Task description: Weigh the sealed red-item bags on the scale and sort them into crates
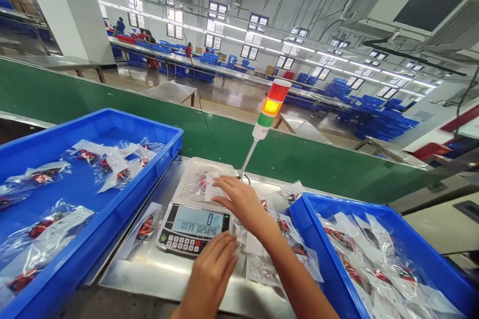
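Observation:
A digital scale point(192, 227) stands on the metal bench, its display lit and showing 0 in the upper line. On its pan lies a clear bag point(196, 187) with a white card and something red inside. My right hand point(241, 204) reaches over the pan, fingers stretched out at the card's edge; whether they touch it I cannot tell. Low at the scale's front right corner is my left hand point(213, 269), palm down, fingers extended and close together. Several similar bags point(262, 264) lie right of the scale, partly behind my right forearm. Another bag point(145, 227) rests at its left.
A large blue tray point(149, 179) with bagged parts stands at the left, and a second blue tray point(318, 244) full of them at the right. Behind the scale rises a signal tower point(271, 107), amber lit, before a green barrier point(224, 142). People sit far back.

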Available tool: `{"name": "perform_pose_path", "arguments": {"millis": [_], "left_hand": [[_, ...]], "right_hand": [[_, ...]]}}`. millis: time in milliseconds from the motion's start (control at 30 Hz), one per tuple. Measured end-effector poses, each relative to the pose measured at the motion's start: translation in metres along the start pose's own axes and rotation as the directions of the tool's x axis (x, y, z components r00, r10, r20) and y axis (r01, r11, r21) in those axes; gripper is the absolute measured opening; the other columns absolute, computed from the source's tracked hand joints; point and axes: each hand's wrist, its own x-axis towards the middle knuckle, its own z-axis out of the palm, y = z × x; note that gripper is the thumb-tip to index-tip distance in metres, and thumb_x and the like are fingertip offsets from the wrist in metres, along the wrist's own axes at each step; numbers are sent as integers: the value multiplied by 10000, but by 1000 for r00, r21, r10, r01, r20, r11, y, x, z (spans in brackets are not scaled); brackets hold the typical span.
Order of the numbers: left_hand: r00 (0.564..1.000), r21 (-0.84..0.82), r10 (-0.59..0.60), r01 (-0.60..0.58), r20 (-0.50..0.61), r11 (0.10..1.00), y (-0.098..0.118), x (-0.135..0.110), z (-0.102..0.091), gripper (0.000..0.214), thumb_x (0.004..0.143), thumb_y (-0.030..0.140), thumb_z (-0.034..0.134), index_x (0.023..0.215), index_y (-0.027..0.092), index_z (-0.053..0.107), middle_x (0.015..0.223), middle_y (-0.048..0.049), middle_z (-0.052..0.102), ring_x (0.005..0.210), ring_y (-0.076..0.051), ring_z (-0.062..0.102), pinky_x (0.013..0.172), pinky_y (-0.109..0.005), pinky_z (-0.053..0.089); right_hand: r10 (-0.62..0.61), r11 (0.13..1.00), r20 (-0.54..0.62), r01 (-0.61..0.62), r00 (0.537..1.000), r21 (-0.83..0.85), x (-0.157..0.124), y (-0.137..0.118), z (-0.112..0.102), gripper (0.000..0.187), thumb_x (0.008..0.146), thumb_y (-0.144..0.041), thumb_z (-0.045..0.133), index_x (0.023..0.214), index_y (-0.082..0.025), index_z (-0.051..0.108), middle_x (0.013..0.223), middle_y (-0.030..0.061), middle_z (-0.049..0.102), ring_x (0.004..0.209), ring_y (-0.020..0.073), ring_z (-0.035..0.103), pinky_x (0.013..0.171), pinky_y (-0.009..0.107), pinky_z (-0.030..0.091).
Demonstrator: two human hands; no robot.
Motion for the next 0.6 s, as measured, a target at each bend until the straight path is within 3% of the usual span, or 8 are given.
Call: {"name": "perform_pose_path", "arguments": {"millis": [100, 200, 267, 367, 433, 533, 600], "left_hand": [[982, 24, -159, 162, -106, 987, -22, -5, -36, 235, 1024, 241, 491, 1201, 258, 645, 1173, -15, 760, 1094, -190, 728, 976, -298, 609], [939, 98, -266, 292, -217, 951, -45, -9, -66, 208, 1025, 271, 507, 1157, 255, 668, 1124, -5, 763, 1057, -190, 729, 997, -306, 573], [913, 134, -307, 351, -270, 927, -61, -12, -79, 213, 1031, 317, 504, 1112, 237, 684, 1088, -23, 764, 1031, -205, 727, 981, -320, 558], [877, 153, -393, 444, -277, 883, -82, -23, -88, 289, 1033, 425, 481, 1084, 227, 684, 1076, -48, 759, 1012, -239, 723, 934, -352, 556], [856, 164, -453, 498, -249, 851, -91, -33, -90, 335, 1029, 479, 459, 1095, 235, 679, 1096, -52, 754, 1030, -259, 718, 936, -377, 555], [841, 176, -498, 534, -213, 827, -95, -47, -93, 348, 1024, 503, 448, 1114, 255, 674, 1125, -50, 747, 1057, -275, 712, 968, -406, 552], [836, 186, -506, 543, -212, 819, -95, -54, -95, 335, 1021, 498, 455, 1119, 263, 672, 1125, -47, 746, 1050, -280, 714, 967, -414, 558]], "right_hand": [[125, 992, -90, -125, 988, 3, -36, 6, -11, 258, 1030, -331, 514, 1187, -210, 678, 1208, 94, 756, 1144, 259, 704, 949, 413, 585], [382, 916, -176, -396, 907, -56, -89, 26, -13, 311, 1038, -363, 456, 1177, -208, 687, 1153, 117, 761, 1082, 287, 719, 905, 449, 592], [475, 864, -121, -489, 871, -124, -128, 38, -1, 319, 998, -388, 527, 1227, -226, 678, 1232, 123, 738, 1169, 311, 682, 969, 488, 569], [475, 858, 58, -447, 878, -252, -177, 46, 31, 519, 878, -356, 700, 1385, -305, 602, 1500, 96, 583, 1427, 382, 476, 1115, 626, 440], [482, 847, 119, -427, 868, -318, -199, 48, 49, 601, 822, -233, 725, 1396, -361, 598, 1577, 53, 504, 1496, 411, 368, 1146, 705, 357], [520, 826, 101, -469, 848, -312, -212, 54, 57, 687, 747, 9, 533, 1327, -333, 666, 1557, 28, 530, 1511, 364, 362, 1180, 656, 360], [543, 820, 50, -516, 838, -247, -213, 59, 52, 767, 678, 50, 418, 1297, -313, 690, 1533, 8, 556, 1516, 305, 368, 1198, 586, 387]]}}
